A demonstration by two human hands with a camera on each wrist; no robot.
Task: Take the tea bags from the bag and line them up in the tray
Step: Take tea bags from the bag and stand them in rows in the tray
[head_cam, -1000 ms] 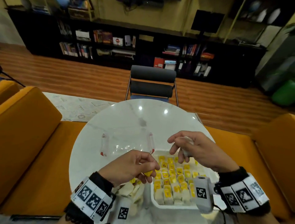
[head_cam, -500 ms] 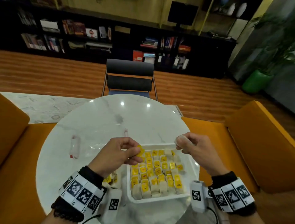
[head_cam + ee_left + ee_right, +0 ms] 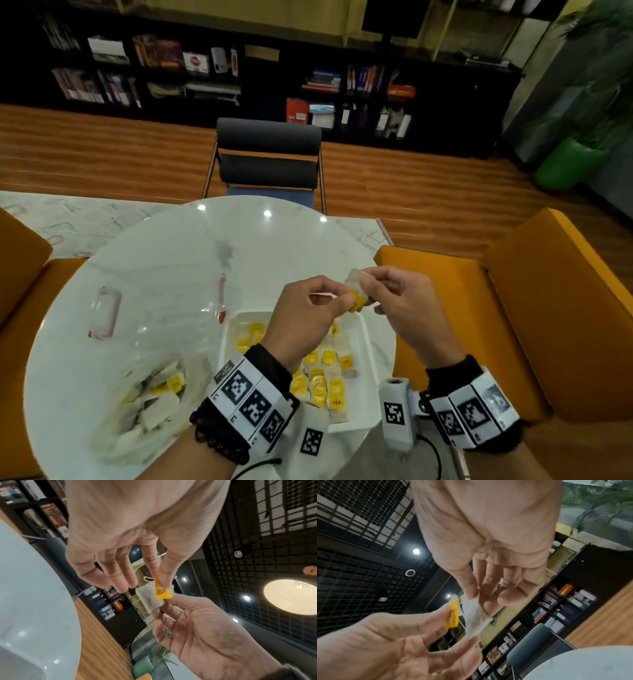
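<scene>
Both hands are raised together above the far end of the white rectangular tray [image 3: 371,346], sharing one small white paper tea bag [image 3: 354,286]. The left hand [image 3: 301,322] pinches the tea bag's yellow paper tag [image 3: 356,301] between thumb and forefinger, its other fingers loosely extended. The right hand [image 3: 404,305] pinches the pouch of the same bag between thumb and fingertips. In the left wrist view the tag [image 3: 163,591] lies against the pouch [image 3: 149,599], with a loop of white string above it; the print on this tag is too blurred to read.

The tray sits on the round white marble worktop [image 3: 171,260], right of centre and near the person. It holds rows of tea bags in the tray [image 3: 325,377], standing close together with yellow tags up; one tag at the near end reads "TEA", the rest are probably the same but cannot be made out.

Left of the tray lies the clear plastic bag with red-trimmed handles [image 3: 106,311], spread flat over the worktop. A heap of loose tea bags [image 3: 161,394] lies in its near end, beside the left wrist.

Both wrists wear bands printed with black-and-white square markers.
</scene>
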